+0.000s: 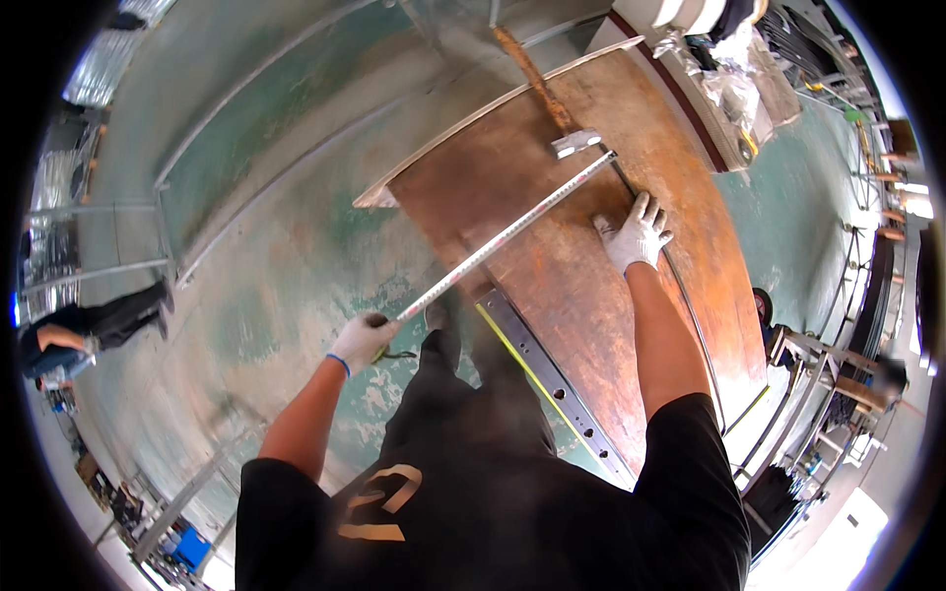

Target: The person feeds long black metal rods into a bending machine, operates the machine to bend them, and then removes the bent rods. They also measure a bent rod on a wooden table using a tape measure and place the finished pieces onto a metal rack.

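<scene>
My left hand (360,340), in a white glove, is closed around the near end of a tape measure, with a dark strap-like piece showing below it. The pale blade (503,236) runs straight and slanting, far and to the right, above a rusty brown tabletop (552,286). Its far end meets a thin dark rod (690,295) lying bent along the top. My gloved right hand (639,234) rests flat on the tabletop beside the rod, fingers spread. Just beyond the blade's tip lies a hammer (575,144) with a brown handle.
A dark flat bar with holes (552,379) lies along the table's near left edge. Plastic-wrapped goods (734,94) fill a box at the far right. Metal racks (818,394) stand right. Another person (79,330) is at the far left.
</scene>
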`<control>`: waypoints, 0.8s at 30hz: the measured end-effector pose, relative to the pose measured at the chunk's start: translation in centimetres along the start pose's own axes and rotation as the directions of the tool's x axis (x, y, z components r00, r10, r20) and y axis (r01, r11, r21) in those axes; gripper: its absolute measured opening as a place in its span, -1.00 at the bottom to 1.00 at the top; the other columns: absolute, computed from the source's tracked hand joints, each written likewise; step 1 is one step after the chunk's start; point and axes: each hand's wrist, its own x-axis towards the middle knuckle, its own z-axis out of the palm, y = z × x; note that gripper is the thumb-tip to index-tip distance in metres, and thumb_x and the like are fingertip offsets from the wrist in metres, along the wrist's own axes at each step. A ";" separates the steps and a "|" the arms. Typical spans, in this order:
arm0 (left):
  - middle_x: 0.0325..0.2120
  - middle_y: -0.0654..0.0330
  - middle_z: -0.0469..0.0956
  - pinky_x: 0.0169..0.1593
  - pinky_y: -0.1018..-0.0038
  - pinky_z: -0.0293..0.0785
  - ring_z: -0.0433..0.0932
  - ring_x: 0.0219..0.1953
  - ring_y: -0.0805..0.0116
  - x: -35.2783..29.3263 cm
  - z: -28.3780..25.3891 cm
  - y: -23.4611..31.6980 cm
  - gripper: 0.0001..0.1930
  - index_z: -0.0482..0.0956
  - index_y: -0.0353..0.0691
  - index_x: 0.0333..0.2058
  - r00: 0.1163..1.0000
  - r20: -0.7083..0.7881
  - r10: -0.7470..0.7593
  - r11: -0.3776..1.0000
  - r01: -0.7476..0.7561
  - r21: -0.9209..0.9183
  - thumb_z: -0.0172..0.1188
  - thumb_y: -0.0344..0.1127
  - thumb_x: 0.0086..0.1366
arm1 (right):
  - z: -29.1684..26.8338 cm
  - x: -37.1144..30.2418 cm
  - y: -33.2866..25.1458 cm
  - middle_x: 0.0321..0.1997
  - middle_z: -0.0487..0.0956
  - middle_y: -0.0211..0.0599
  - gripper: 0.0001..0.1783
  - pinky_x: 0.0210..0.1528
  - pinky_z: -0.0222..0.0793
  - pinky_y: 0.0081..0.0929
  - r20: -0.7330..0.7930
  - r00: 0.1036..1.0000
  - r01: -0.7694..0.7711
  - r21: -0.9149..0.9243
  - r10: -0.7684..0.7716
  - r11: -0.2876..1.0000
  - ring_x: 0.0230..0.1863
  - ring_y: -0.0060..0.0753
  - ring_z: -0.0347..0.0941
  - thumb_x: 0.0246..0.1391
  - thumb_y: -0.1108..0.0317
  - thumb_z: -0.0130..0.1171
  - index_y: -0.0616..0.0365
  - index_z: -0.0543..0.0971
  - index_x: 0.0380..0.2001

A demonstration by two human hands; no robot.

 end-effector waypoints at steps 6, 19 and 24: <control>-0.51 0.30 0.53 -0.52 0.50 0.41 0.51 -0.51 0.51 -1.0 6.1 5.7 -0.61 0.62 -0.24 -0.18 0.988 0.071 0.135 0.947 -0.108 -0.302 0.36 0.02 0.43 | -0.7 0.0 0.5 0.63 0.03 0.11 0.27 0.56 -0.19 0.42 -0.010 1.000 -0.011 0.063 0.012 0.998 0.64 0.24 -0.12 0.09 -0.34 0.34 0.25 0.00 0.57; -0.33 0.09 0.70 -0.06 0.30 0.53 0.67 -0.21 0.22 2.0 17.7 12.1 -0.56 0.63 -0.30 -0.17 0.853 -0.334 0.401 0.915 -0.359 0.184 0.40 0.03 0.31 | 0.9 0.4 10.3 -0.01 0.66 0.12 -0.74 0.14 0.50 0.03 -0.156 0.988 0.006 0.136 0.016 0.991 0.11 0.17 0.57 0.23 0.21 0.29 0.11 0.67 -0.10; -0.15 -0.03 0.74 0.09 0.24 0.54 0.70 -0.02 0.02 1.6 18.6 12.1 -0.52 0.66 -0.21 -0.05 0.828 -0.445 0.340 0.934 -0.353 0.056 0.39 0.06 0.25 | -5.6 -1.0 13.8 -0.13 0.70 0.20 -0.73 0.03 0.52 0.04 -0.123 0.989 0.135 0.462 -0.087 0.876 0.00 0.27 0.64 0.31 0.27 0.14 0.14 0.61 -0.02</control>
